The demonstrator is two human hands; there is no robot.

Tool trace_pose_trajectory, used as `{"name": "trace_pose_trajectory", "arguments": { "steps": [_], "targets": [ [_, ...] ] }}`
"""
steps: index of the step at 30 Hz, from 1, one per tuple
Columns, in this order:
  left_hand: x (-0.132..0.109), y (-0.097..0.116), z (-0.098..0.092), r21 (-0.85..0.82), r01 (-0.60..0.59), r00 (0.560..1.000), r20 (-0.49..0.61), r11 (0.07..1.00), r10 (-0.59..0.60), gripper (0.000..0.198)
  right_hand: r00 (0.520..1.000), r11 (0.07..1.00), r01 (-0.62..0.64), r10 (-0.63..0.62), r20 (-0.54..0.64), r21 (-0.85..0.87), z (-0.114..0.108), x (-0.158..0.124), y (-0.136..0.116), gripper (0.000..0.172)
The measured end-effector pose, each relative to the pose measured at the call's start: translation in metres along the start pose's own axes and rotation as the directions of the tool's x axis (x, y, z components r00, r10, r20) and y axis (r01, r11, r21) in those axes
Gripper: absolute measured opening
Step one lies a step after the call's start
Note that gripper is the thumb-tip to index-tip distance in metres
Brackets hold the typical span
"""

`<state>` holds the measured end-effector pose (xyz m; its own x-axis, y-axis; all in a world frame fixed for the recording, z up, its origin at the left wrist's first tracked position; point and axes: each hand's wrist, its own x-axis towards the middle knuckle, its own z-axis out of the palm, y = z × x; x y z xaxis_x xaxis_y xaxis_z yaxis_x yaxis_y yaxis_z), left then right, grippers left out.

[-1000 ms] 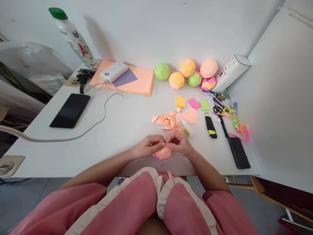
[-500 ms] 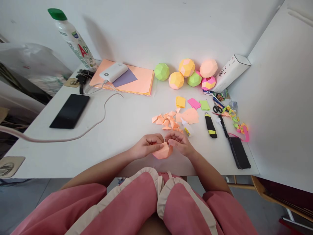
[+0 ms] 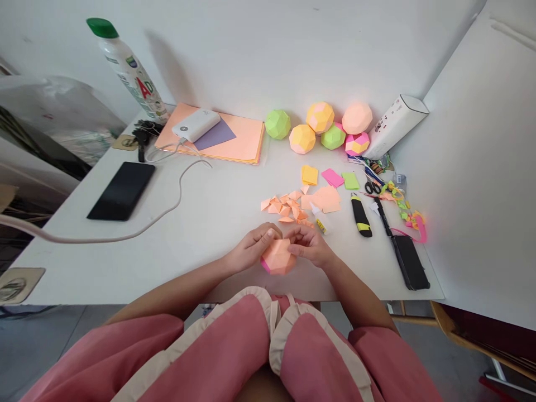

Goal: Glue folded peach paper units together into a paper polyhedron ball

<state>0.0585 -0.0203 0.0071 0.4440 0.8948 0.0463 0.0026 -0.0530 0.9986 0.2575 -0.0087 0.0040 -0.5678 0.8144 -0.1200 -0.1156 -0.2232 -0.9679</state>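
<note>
Near the front edge of the table, a faceted peach paper ball (image 3: 278, 258) with a pink patch at its lower left is held between both hands. My left hand (image 3: 253, 248) grips its upper left, thumb on top. My right hand (image 3: 310, 245) pinches its upper right side, with the thumb on the paper. The fingertips behind the ball are partly hidden. Just beyond the hands lie small folded peach paper pieces (image 3: 285, 206), flat peach sheets (image 3: 326, 199) and a small glue bottle (image 3: 319, 219).
Finished paper balls (image 3: 302, 138) stand along the wall. Yellow, pink and green paper squares (image 3: 350, 180), a cutter (image 3: 360, 215) and scissors (image 3: 372, 186) lie right of centre. A phone (image 3: 122, 191), cable and power bank (image 3: 196, 125) are at left.
The peach ball has turned in the hands, showing more of its closed facets and a pink patch. My left thumb has shifted up to its top edge.
</note>
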Motion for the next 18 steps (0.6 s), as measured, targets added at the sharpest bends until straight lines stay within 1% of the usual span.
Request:
{"name": "trace_pose_trajectory", "arguments": {
  "steps": [2, 4, 7, 9, 10, 11, 12, 13, 15, 16, 18],
  "targets": [
    [0.001, -0.002, -0.002, -0.008, -0.042, 0.997, -0.072, 0.999, 0.041, 0.045, 0.998, 0.999, 0.034, -0.034, -0.059, -0.009, 0.0, 0.0, 0.0, 0.022],
    [0.002, -0.006, -0.005, -0.048, -0.021, 0.987, -0.159, 0.999, 0.013, 0.042, 0.991, 0.998, 0.062, -0.065, -0.117, -0.028, -0.001, 0.0, 0.001, 0.022],
    [0.003, -0.011, -0.006, -0.121, 0.077, 0.956, -0.272, 0.99, -0.108, 0.041, 0.975, 0.99, 0.113, -0.127, -0.183, -0.089, 0.0, -0.001, 0.002, 0.022],
    [0.005, -0.013, -0.005, -0.191, 0.16, 0.918, -0.332, 0.969, -0.217, 0.043, 0.959, 0.975, 0.154, -0.186, -0.212, -0.158, 0.001, -0.002, 0.003, 0.022],
    [0.006, -0.013, -0.005, -0.244, 0.197, 0.898, -0.344, 0.95, -0.274, 0.045, 0.95, 0.964, 0.177, -0.22, -0.222, -0.197, 0.001, -0.002, 0.004, 0.022],
    [0.008, -0.013, -0.003, -0.306, 0.223, 0.889, -0.326, 0.925, -0.323, 0.047, 0.94, 0.951, 0.204, -0.256, -0.224, -0.233, 0.001, -0.003, 0.004, 0.021],
    [0.009, -0.012, -0.002, -0.373, 0.238, 0.893, -0.279, 0.897, -0.353, 0.049, 0.929, 0.936, 0.238, -0.297, -0.219, -0.26, 0.001, -0.003, 0.005, 0.02],
    [0.01, -0.01, -0.001, -0.437, 0.238, 0.909, -0.214, 0.868, -0.357, 0.05, 0.917, 0.919, 0.278, -0.34, -0.207, -0.279, 0.002, -0.003, 0.005, 0.019],
    [0.013, -0.005, 0.0, -0.533, 0.226, 0.948, -0.071, 0.815, -0.31, 0.051, 0.887, 0.879, 0.368, -0.429, -0.168, -0.303, 0.002, -0.003, 0.006, 0.017],
    [0.013, -0.002, 0.0, -0.566, 0.229, 0.954, -0.029, 0.792, -0.297, 0.051, 0.871, 0.856, 0.406, -0.468, -0.147, -0.321, 0.003, -0.003, 0.005, 0.017],
    [0.014, 0.002, -0.001, -0.608, 0.282, 0.941, 0.027, 0.742, -0.336, 0.054, 0.84, 0.801, 0.463, -0.533, -0.099, -0.38, 0.003, -0.002, 0.004, 0.018]
  ]
}}
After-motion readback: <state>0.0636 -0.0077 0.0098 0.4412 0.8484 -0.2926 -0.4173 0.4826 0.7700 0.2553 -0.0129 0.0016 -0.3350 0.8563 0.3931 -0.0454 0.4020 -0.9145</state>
